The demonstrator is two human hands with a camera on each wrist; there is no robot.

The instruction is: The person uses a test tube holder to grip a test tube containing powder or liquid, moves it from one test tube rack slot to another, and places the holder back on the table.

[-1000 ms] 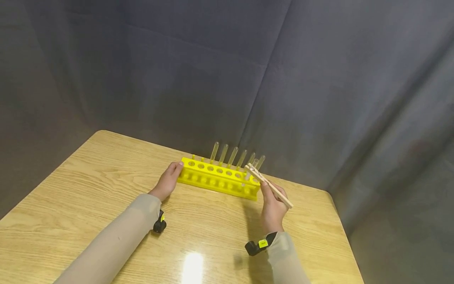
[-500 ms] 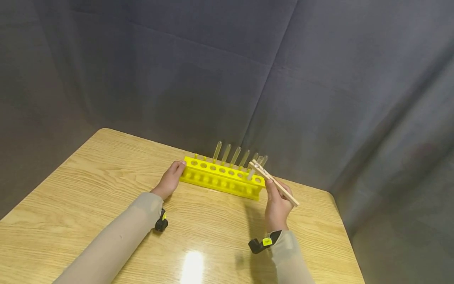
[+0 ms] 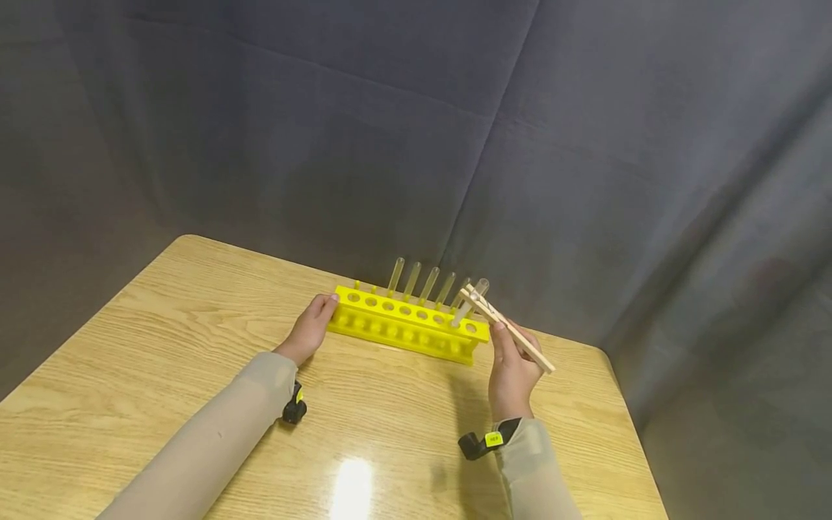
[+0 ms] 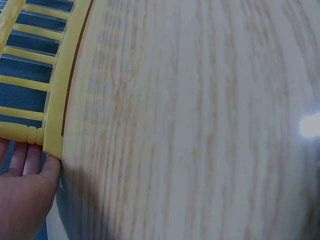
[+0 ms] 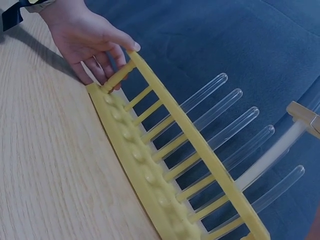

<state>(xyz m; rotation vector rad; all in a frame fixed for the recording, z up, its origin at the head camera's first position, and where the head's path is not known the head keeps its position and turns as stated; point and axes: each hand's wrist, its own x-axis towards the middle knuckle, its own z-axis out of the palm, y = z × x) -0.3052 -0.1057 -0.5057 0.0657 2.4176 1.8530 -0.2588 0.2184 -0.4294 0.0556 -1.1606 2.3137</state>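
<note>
My left hand [image 3: 307, 330] grips the left end of a yellow test tube rack [image 3: 403, 341]. In the right wrist view its thumb lies on the top bar, with the fingers at the end post. My right hand [image 3: 512, 384] holds a wooden test tube clamp [image 3: 516, 338] over the rack's right part. The clamp grips a tilted test tube [image 3: 463, 312] near its upper end, and this tube looks whitish lower down. Its lower end meets the rack's top plate near the right-hand holes; whether it sits in a hole I cannot tell. Several clear test tubes [image 3: 414, 282] stand upside down along the rack's back.
Two bare pegs [image 3: 357, 284] stick up at the rack's back left. The rack stands near the far edge of a wooden table [image 3: 377, 426]. A dark grey curtain [image 3: 312, 144] hangs behind and at both sides.
The right hand has moved up and slightly right with the clamp. Its test tube has risen from lower inside the rack and tilts more. The left hand stays on the rack.
</note>
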